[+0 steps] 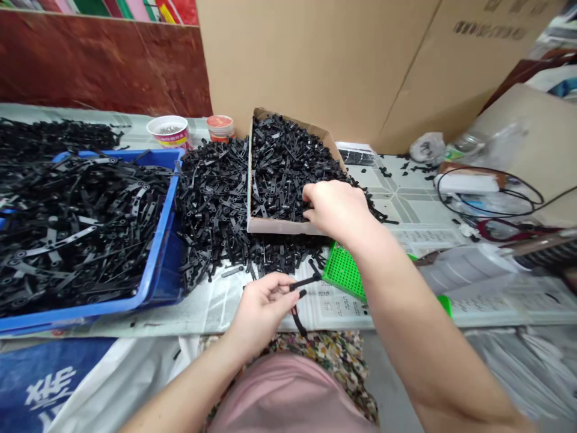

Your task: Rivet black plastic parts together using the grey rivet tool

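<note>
In my left hand, near the table's front edge, thin black plastic strips are pinched between thumb and fingers. Their ends stick out to the right and downward. My right hand reaches over the front right side of a cardboard box heaped with small black plastic parts. Its fingers are bent down at the parts, and the fingertips are partly hidden, so I cannot make out what is in them. Below my right forearm lies a green perforated tray.
A blue bin full of longer black strips stands at the left. Loose black parts are piled between bin and box. Behind are a paper tub and a red-lidded jar. At the right are a grey tool and black cable.
</note>
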Action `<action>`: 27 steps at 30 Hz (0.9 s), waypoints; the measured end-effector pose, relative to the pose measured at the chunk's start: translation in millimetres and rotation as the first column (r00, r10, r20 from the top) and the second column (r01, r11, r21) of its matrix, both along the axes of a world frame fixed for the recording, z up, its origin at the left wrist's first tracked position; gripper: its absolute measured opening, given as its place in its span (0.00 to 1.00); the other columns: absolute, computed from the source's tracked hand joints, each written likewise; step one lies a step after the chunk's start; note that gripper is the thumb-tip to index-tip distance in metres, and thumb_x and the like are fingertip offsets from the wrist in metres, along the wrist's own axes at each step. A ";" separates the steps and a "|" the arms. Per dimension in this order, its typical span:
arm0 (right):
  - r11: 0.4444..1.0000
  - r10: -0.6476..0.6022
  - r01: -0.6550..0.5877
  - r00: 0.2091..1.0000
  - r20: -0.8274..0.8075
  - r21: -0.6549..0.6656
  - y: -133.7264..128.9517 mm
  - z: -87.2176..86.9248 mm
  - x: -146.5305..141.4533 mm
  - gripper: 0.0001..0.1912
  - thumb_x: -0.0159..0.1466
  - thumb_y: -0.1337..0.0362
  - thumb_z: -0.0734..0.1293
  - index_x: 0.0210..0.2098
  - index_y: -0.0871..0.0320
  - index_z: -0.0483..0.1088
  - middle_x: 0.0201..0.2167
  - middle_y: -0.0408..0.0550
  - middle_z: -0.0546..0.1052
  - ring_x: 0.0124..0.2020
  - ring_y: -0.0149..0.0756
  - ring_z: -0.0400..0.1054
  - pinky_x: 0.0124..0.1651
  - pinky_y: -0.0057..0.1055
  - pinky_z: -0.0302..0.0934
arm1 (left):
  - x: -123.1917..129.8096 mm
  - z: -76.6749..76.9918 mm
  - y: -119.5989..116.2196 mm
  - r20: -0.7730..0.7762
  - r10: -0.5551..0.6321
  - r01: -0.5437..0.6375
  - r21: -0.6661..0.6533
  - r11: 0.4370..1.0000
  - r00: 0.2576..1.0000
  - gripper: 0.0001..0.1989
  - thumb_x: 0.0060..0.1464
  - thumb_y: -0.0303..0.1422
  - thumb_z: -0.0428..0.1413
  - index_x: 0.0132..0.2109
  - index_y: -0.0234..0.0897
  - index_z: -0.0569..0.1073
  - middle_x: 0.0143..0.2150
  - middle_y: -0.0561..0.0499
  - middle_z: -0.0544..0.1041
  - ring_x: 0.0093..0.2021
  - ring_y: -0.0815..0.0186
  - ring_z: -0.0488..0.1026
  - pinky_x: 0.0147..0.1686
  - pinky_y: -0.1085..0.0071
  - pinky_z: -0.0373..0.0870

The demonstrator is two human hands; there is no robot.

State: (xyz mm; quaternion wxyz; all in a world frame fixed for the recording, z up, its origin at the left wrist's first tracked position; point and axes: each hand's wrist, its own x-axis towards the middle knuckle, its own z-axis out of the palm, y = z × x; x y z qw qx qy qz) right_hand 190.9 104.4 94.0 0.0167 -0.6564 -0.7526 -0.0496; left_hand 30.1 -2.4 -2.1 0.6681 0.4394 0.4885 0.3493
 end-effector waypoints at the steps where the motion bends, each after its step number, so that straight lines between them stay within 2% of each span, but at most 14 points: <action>1: 1.000 0.011 -0.011 1.000 0.021 -0.022 7.2 -0.2 -1.4 0.07 0.54 0.68 0.67 0.35 0.57 0.73 0.31 0.52 0.76 0.34 0.49 0.70 0.31 0.37 0.60 | 1.4 0.1 1.0 0.017 0.019 -0.018 -0.020 1.000 1.000 0.08 0.45 0.32 0.61 0.34 0.33 0.74 0.24 0.55 0.70 0.24 0.72 0.68 0.25 0.76 0.63; 6: 0.987 0.143 -0.143 0.990 0.017 0.076 13.4 -4.5 4.7 0.13 0.59 0.70 0.63 0.43 0.56 0.71 0.34 0.51 0.76 0.36 0.45 0.69 0.34 0.36 0.58 | 4.2 -2.0 6.3 0.054 0.154 -0.151 -0.064 0.986 0.987 0.08 0.43 0.31 0.61 0.33 0.33 0.73 0.20 0.57 0.67 0.22 0.74 0.65 0.24 0.77 0.60; 9: 0.972 0.224 -0.222 0.974 -0.019 0.072 9.3 -11.4 7.5 0.15 0.60 0.70 0.64 0.47 0.58 0.68 0.35 0.51 0.75 0.37 0.43 0.69 0.37 0.35 0.58 | 8.0 -3.1 8.3 0.080 0.217 -0.211 -0.079 0.974 0.973 0.08 0.41 0.30 0.62 0.31 0.32 0.73 0.19 0.58 0.66 0.21 0.76 0.62 0.23 0.79 0.57; 13: 0.961 0.276 -0.273 0.959 -0.062 0.055 13.3 -19.6 6.5 0.16 0.54 0.69 0.70 0.43 0.60 0.70 0.33 0.50 0.74 0.35 0.42 0.69 0.36 0.33 0.58 | 14.1 -2.4 10.5 0.113 0.195 -0.180 -0.134 0.974 0.974 0.12 0.39 0.31 0.64 0.32 0.32 0.71 0.19 0.58 0.67 0.20 0.76 0.62 0.22 0.79 0.56; 16: 0.961 0.274 -0.268 0.953 -0.131 0.063 19.3 -17.8 7.8 0.17 0.53 0.72 0.71 0.42 0.61 0.72 0.31 0.49 0.74 0.33 0.40 0.68 0.36 0.32 0.59 | 16.0 -1.5 12.4 0.128 0.157 -0.138 -0.145 0.980 0.979 0.13 0.40 0.33 0.64 0.32 0.32 0.71 0.20 0.57 0.70 0.20 0.76 0.63 0.22 0.79 0.57; 19: 0.955 0.276 -0.232 0.925 -0.261 0.187 12.9 -10.0 11.3 0.15 0.55 0.73 0.69 0.43 0.60 0.73 0.30 0.49 0.73 0.33 0.37 0.67 0.38 0.34 0.60 | 16.2 -0.1 14.3 0.154 0.179 -0.154 -0.161 0.975 0.972 0.14 0.39 0.33 0.65 0.33 0.32 0.70 0.22 0.56 0.72 0.21 0.75 0.67 0.24 0.78 0.60; 21: 0.938 0.306 -0.191 0.851 -0.426 0.291 -2.9 -6.3 13.1 0.12 0.56 0.71 0.69 0.41 0.59 0.74 0.31 0.48 0.73 0.31 0.34 0.67 0.37 0.33 0.61 | 16.0 1.6 14.8 0.173 0.211 -0.180 -0.182 0.967 0.962 0.14 0.39 0.32 0.65 0.33 0.32 0.70 0.23 0.55 0.74 0.22 0.74 0.69 0.26 0.77 0.63; 22: 0.938 0.319 -0.181 0.786 -0.529 0.297 -13.7 -6.1 13.5 0.11 0.57 0.70 0.69 0.40 0.59 0.75 0.30 0.47 0.73 0.30 0.33 0.66 0.35 0.31 0.62 | 15.8 2.5 14.8 0.185 0.222 -0.187 -0.191 0.964 0.957 0.14 0.39 0.32 0.65 0.33 0.32 0.71 0.23 0.54 0.75 0.23 0.73 0.70 0.27 0.77 0.64; 23: 0.947 0.315 -0.188 0.702 -0.639 0.260 -25.4 -7.5 13.6 0.10 0.57 0.68 0.69 0.39 0.58 0.75 0.30 0.46 0.74 0.29 0.31 0.66 0.33 0.30 0.62 | 15.5 3.6 14.6 0.197 0.229 -0.191 -0.196 0.962 0.953 0.14 0.39 0.31 0.65 0.34 0.31 0.71 0.23 0.53 0.75 0.24 0.73 0.70 0.28 0.77 0.64; 25: 0.962 0.221 -0.259 0.549 -0.806 0.087 -48.7 -15.4 12.9 0.10 0.57 0.67 0.69 0.40 0.57 0.75 0.30 0.44 0.75 0.28 0.29 0.66 0.31 0.27 0.63 | 14.6 5.6 13.6 0.212 0.233 -0.192 -0.197 0.961 0.949 0.14 0.41 0.30 0.64 0.36 0.30 0.72 0.24 0.52 0.77 0.25 0.72 0.71 0.31 0.76 0.66; 27: 0.967 0.088 -0.252 0.463 -0.882 -0.035 -66.7 -28.5 11.9 0.12 0.56 0.68 0.70 0.41 0.58 0.74 0.28 0.43 0.74 0.26 0.28 0.65 0.28 0.25 0.63 | 13.8 7.2 12.1 0.207 0.227 -0.189 -0.191 0.963 0.952 0.14 0.42 0.30 0.63 0.37 0.29 0.73 0.24 0.51 0.77 0.26 0.72 0.72 0.32 0.75 0.66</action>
